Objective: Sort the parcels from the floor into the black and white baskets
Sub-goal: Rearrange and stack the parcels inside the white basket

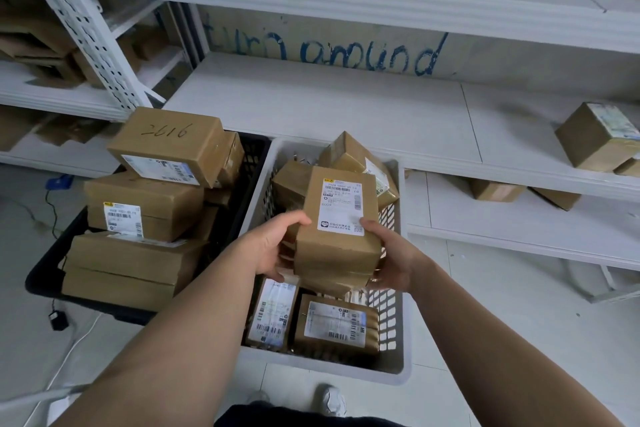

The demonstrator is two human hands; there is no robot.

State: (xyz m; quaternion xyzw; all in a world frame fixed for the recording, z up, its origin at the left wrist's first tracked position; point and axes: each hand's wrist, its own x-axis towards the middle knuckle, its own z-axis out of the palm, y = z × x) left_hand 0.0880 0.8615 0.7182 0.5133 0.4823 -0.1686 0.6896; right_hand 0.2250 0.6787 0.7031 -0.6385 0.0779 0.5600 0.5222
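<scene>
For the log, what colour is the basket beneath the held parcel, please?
The basket is white, clearest in the head view.

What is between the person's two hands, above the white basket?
In the head view, one brown parcel with a white label lies between the left hand and right hand; both hold its sides over the white basket.

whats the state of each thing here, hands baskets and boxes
white slatted plastic basket: part filled with small parcels
black plastic basket: heaped above its rim with larger boxes
cardboard box marked 2616: closed, tilted atop the heap
brown cardboard parcel with white label: held over the white basket, gripped on both sides
left hand: grips the parcel's left side
right hand: grips the parcel's right side
</scene>
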